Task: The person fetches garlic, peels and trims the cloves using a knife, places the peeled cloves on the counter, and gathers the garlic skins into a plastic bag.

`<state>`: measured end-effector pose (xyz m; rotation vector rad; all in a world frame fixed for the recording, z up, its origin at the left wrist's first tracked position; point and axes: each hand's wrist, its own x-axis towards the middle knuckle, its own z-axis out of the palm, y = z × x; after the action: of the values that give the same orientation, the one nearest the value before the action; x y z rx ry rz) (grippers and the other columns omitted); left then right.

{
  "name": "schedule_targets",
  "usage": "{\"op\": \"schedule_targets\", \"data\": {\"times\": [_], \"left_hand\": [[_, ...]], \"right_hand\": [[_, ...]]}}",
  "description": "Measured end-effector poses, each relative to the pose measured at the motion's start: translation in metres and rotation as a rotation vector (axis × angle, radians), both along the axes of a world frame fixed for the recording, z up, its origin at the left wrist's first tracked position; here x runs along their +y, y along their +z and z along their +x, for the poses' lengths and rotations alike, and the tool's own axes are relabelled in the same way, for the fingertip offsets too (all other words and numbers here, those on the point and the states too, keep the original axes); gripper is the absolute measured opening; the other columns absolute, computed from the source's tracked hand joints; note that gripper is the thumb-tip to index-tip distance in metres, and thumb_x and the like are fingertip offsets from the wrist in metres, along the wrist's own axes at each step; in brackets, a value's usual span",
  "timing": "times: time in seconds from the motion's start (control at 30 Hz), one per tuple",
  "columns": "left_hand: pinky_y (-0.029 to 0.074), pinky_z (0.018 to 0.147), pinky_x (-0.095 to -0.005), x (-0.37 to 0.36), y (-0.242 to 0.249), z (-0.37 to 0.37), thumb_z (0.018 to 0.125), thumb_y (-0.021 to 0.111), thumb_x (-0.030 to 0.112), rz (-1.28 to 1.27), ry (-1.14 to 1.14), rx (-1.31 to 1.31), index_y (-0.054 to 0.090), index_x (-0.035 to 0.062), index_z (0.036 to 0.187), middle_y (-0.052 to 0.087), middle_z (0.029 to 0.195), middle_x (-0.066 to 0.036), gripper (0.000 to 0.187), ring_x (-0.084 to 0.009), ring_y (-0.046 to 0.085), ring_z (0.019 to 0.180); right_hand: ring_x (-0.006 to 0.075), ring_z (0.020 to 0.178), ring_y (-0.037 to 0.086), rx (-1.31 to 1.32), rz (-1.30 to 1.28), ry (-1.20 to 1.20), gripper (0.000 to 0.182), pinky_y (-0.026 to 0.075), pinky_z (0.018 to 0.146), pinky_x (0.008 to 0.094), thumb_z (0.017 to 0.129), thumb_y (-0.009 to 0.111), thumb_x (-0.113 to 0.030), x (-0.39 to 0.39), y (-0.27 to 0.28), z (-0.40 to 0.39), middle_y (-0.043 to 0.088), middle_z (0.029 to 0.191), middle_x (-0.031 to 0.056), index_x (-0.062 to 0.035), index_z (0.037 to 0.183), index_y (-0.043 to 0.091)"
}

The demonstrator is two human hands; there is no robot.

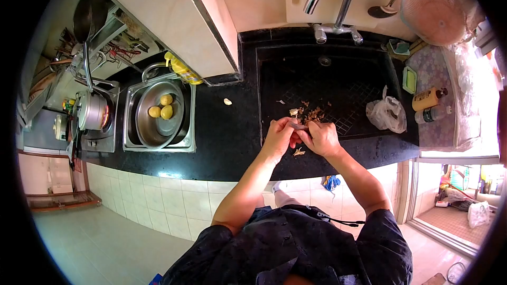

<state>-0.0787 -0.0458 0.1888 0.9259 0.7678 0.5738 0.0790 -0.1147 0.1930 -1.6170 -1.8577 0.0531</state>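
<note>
Over the front edge of the black sink (274, 82), my left hand (280, 136) and my right hand (323, 138) meet with fingers closed. Between their fingertips is a slim grey-brown piece (299, 126), too small to tell its kind. Just beyond the fingers, brown papery peelings (315, 114) lie scattered in the sink. A pale scrap (293, 112) shows near my left fingertips. Dry peel bits (299, 152) rest on the counter below my hands. Farther left on the black counter (222, 132) sits a single whitish piece that looks like a garlic clove (227, 102).
A steel basin (145, 119) with yellow round produce (166, 112) stands in the left sink. Left of it, a pot (91, 111) is on the stove. A chrome tap (338, 0) arches behind the black sink; a white plastic bag (386, 113) lies at its right.
</note>
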Motion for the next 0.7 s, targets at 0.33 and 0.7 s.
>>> {"op": "schedule_targets", "data": {"times": [0.33, 0.7], "left_hand": [[0.046, 0.056, -0.0225, 0.006, -0.014, -0.002, 0.102, 0.055, 0.031, 0.004, 0.232, -0.02, 0.064, 0.0061, 0.099, 0.063, 0.082, -0.001, 0.027, -0.0081, 0.06, 0.065], [0.043, 0.052, -0.0193, 0.002, -0.001, 0.002, 0.104, 0.049, 0.028, 0.2, 0.128, 0.09, 0.064, 0.0022, 0.099, 0.063, 0.077, 0.0, 0.03, -0.0045, 0.056, 0.063]], "right_hand": [[0.0324, 0.052, 0.062, 0.151, -0.162, -0.099, 0.037, 0.05, 0.049, 0.0408, 0.086, 0.071, -0.032, 0.0, -0.006, -0.008, 0.059, 0.059, 0.0132, -0.0046, 0.068, 0.053], [0.038, 0.056, 0.063, 0.258, -0.209, -0.144, 0.042, 0.049, 0.052, 0.0451, 0.089, 0.068, -0.039, 0.013, 0.0, -0.011, 0.06, 0.061, 0.0194, -0.0022, 0.072, 0.057]]}}
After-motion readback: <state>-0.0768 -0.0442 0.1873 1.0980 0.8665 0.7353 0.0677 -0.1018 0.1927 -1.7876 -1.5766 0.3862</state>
